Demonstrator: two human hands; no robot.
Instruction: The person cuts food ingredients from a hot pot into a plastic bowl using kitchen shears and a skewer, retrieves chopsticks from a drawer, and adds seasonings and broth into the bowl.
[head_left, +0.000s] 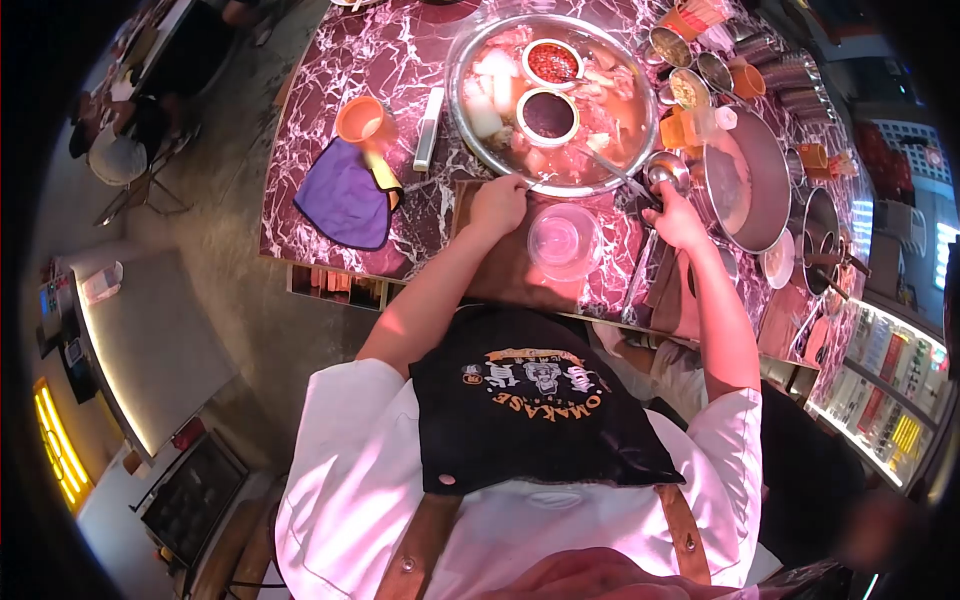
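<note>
A wide metal basin (470,150) of broth, meat and pale chunks stands in front of me. Two white bowls sit in it, one with chopped red chili (553,64), the other with dark sauce (548,114). My left hand (498,206) is closed at the basin's near rim. A long metal utensil (622,176) slants out of the broth to my right hand (677,218), whose fingers are closed around its end. Its lower end is hidden in the food. Just beyond that hand is a shiny round ladle (667,172). Between my hands stands a clear plastic tub (564,242).
A purple cloth (345,195), an orange cup (364,120) and a narrow white-edged case (429,130) lie at left on the marble-patterned table (370,60). To the right are a large pot (755,180), condiment tins (688,88) and stacked metal cups (800,90).
</note>
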